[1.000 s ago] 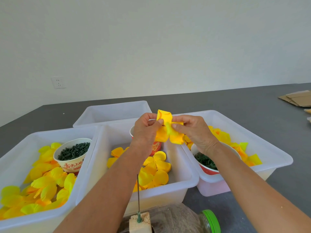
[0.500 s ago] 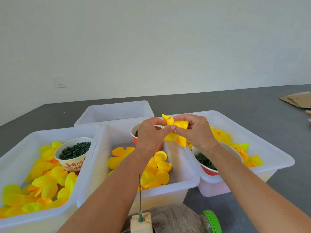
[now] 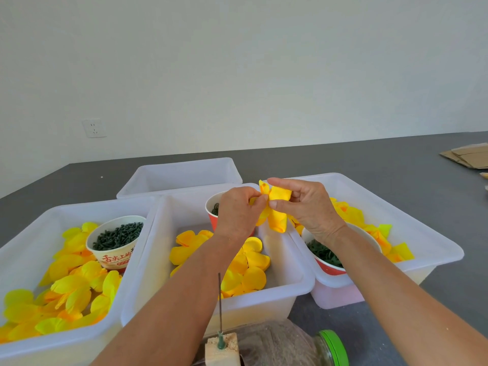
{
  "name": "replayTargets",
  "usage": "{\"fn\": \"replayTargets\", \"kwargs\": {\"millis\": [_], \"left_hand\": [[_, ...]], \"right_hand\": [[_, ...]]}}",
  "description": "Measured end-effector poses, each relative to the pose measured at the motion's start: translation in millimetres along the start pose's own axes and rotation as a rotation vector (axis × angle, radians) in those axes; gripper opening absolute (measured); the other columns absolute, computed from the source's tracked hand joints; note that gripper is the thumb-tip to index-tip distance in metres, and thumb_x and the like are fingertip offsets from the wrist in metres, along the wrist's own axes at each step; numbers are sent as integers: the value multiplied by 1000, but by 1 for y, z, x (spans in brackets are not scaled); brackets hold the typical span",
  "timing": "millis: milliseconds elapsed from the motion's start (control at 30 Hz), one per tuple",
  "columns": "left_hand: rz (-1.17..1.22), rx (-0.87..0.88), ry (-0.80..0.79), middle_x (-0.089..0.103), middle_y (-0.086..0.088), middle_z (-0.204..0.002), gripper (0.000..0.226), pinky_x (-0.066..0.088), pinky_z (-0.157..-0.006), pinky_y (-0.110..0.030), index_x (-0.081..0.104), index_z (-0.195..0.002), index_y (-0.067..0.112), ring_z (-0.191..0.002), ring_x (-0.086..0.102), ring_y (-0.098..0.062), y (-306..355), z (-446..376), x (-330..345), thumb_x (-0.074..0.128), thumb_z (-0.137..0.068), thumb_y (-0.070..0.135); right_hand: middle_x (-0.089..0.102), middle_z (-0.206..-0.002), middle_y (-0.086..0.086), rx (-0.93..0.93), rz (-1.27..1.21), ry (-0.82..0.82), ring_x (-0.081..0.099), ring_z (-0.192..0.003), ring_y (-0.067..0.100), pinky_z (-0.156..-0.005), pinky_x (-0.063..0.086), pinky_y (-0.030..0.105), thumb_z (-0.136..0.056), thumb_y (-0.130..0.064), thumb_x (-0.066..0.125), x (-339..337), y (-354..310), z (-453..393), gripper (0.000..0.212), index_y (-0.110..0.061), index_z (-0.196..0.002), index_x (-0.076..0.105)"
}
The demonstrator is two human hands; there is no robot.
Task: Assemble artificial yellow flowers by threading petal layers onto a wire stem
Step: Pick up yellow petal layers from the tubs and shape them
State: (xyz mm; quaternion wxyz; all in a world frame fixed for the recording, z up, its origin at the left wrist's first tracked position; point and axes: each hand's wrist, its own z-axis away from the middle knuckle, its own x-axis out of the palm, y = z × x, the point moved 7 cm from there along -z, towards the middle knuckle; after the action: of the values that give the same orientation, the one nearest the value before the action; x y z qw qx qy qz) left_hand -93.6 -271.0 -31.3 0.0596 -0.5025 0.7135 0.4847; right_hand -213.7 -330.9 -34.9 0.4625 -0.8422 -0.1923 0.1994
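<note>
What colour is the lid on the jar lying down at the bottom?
Green. The jar's lid shows best in the head view, bottom right of centre.

I counted four white bins around the wire stem: the left bin, the middle bin straight behind the stem, the right bin, and an empty-looking far bin beyond them. There were three paper cups of dark green pieces: one left of the stem, one behind it, one to its right. One wire stem stood in one foam block. One jar with one green lid lay just right of the stem. I had two hands up, my left hand and my right hand, sharing one petal layer. The loose yellow petals were too many to count.
</note>
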Motion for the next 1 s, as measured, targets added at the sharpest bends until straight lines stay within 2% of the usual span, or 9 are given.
{"fn": "replayTargets", "kwargs": {"millis": [167, 333, 467, 567, 633, 700, 833, 900, 1000], "left_hand": [[-27, 0, 37, 69, -8, -91, 15, 40, -71, -23, 69, -88, 8, -84, 59, -20, -3, -1, -2, 56, -91, 16], [-4, 82, 96, 61, -14, -97, 10, 42, -80, -34, 63, -88, 3, -94, 55, -26, 4, 1, -5, 56, -90, 10], [6, 128, 102, 61, -5, -84, 11, 30, -63, -22, 61, -85, 4, -79, 50, -20, 8, 3, -5, 54, -91, 9], [66, 112, 93, 53, 5, -78, 12, 26, -57, -19, 60, -87, 4, -72, 45, -15, 8, 3, -5, 52, -93, 10], [107, 94, 68, 53, 3, -76, 12, 26, -57, -19, 59, -87, 3, -71, 45, -15, 7, 1, -2, 50, -94, 8], [135, 73, 19, 55, 0, -76, 11, 29, -56, -20, 59, -88, 4, -72, 46, -15, 4, 0, 3, 52, -93, 9], [164, -2, -8, 43, 12, -57, 19, 32, -48, -11, 58, -81, 15, -54, 41, -4, -4, -1, 6, 71, -81, 29], [127, -61, 23, 44, 13, -59, 23, 31, -49, -12, 57, -79, 19, -55, 43, -2, -10, -2, 3, 71, -79, 37], [68, -103, 50, 56, 9, -73, 23, 43, -61, -22, 61, -83, 19, -68, 51, -4, -16, -4, 0, 68, -81, 41]], "right_hand": [[71, -83, -9, 39, -45, 37, 66, -75, 1, -69, 51, 14, -75, 7, 70, -4, 4, -1, 44, -25, -104, 65], [71, -86, 0, 65, 15, 156, 65, -72, 4, -72, 54, 19, -76, 0, 72, -13, 10, -2, 37, -24, -103, 68], [65, -70, -6, 93, 82, 257, 56, -57, -1, -63, 49, 20, -76, -4, 73, -21, 14, -3, 32, -18, -105, 70], [67, -71, 15, 125, 48, 303, 56, -62, 18, -66, 52, 35, -75, -4, 72, -25, 18, -3, 29, -27, -94, 70], [70, -82, 20, 137, 36, 287, 60, -68, 26, -71, 55, 40, -75, -3, 72, -24, 18, -4, 28, -28, -88, 69], [72, -84, 11, 127, 44, 244, 64, -72, 21, -72, 56, 38, -74, -2, 72, -21, 16, -4, 27, -27, -84, 70], [69, -70, -15, 62, 82, 136, 63, -65, 0, -63, 51, 17, -69, -6, 79, -11, 7, -1, 24, -22, -85, 73], [73, -85, -1, 59, 71, 120, 69, -79, 12, -73, 56, 28, -72, -4, 77, -9, 7, -1, 23, -16, -92, 73], [72, -94, 10, 48, 86, 117, 69, -88, 23, -84, 56, 40, -76, 1, 72, -9, 5, -1, 25, -11, -99, 71]]}}
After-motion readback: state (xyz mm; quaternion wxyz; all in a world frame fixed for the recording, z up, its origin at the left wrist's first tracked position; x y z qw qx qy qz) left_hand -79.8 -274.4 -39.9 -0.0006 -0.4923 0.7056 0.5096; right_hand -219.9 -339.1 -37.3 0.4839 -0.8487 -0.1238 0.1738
